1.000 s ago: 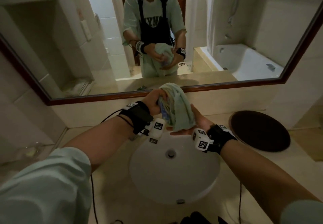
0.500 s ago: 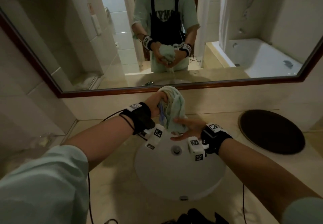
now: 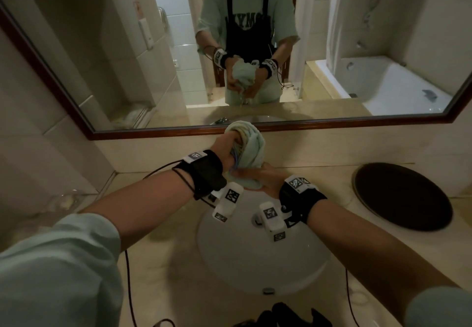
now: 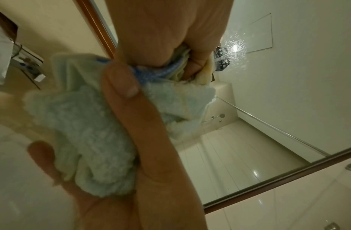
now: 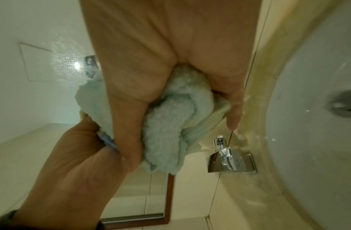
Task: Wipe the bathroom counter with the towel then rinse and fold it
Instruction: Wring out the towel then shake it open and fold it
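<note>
Towel (image 3: 251, 145) lower now, faucet probably hidden.

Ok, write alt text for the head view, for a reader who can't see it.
Two hands, the left hand above and the right hand below, grip a bunched pale green towel over a round white sink set in a beige counter. A wood-framed mirror behind reflects the person and a bathtub; a dark round tray sits to the right.
</note>
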{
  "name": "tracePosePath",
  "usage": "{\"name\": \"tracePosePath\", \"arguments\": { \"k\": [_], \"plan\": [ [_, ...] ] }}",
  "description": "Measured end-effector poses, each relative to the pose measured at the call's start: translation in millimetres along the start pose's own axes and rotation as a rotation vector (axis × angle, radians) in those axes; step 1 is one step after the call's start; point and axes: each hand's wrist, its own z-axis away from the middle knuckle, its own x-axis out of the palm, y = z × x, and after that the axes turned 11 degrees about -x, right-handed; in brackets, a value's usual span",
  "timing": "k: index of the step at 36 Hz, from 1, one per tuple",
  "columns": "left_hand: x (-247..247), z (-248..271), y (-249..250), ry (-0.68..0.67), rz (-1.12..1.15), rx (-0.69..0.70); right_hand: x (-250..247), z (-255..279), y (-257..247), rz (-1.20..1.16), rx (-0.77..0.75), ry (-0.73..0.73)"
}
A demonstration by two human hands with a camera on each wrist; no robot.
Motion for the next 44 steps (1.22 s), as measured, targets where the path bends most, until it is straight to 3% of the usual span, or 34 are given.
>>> {"name": "tracePosePath", "arguments": {
  "k": [3, 6, 10, 15, 18, 20, 23, 25, 29, 32, 38, 44],
  "plan": [
    [-1.0, 0.2, 3.7, -0.039, -0.010, -0.036, 2.4, -0.5, 1.9, -0.116, -0.031, 0.004],
    [-1.5, 3.9, 9.0, -0.162, -0.069, -0.036, 3.2, 1.9, 3.7, -0.258, -0.053, -0.018],
    [-4.7, 10.6, 16.4, -0.324, -0.174, -0.004, -1.0, 4.5, 3.7, -0.277, -0.070, -0.042],
    [-20.9, 2.9, 27.3, -0.260, -0.339, 0.017, -10.3, 8.7, -3.6, -0.246, 0.008, -0.020],
    [-28.6, 4.2, 24.0, -0.238, -0.624, 0.024, -17.3, 12.8, -4.3, -0.275, 0.056, -0.037],
    [-31.2, 6.9, 15.6, -0.201, -0.867, 0.155, -21.8, 15.5, -3.5, -0.290, 0.093, -0.040],
    [-41.1, -1.4, 1.4, -0.091, -1.377, 0.507, -25.6, 20.6, -4.0, -0.313, 0.163, -0.004],
    [-47.9, -7.2, -8.3, -0.039, -1.536, 0.633, -27.5, 24.0, -2.0, -0.321, 0.195, 0.033],
    [-57.1, -26.6, -29.3, -0.094, -1.547, 0.849, -32.0, 31.2, 4.6, -0.362, 0.252, 0.070],
    [-62.6, -39.9, -41.0, -0.129, -1.581, 0.938, -34.7, 35.4, 7.4, -0.349, 0.324, 0.091],
    [-72.3, -57.3, -60.9, -0.193, -1.508, 1.026, -43.7, 44.8, 20.1, -0.224, 0.423, 0.160],
    [-59.0, -66.8, -81.8, -0.266, -1.399, 1.042, -47.7, 53.8, 31.3, -0.139, 0.417, 0.047]
  ]
}}
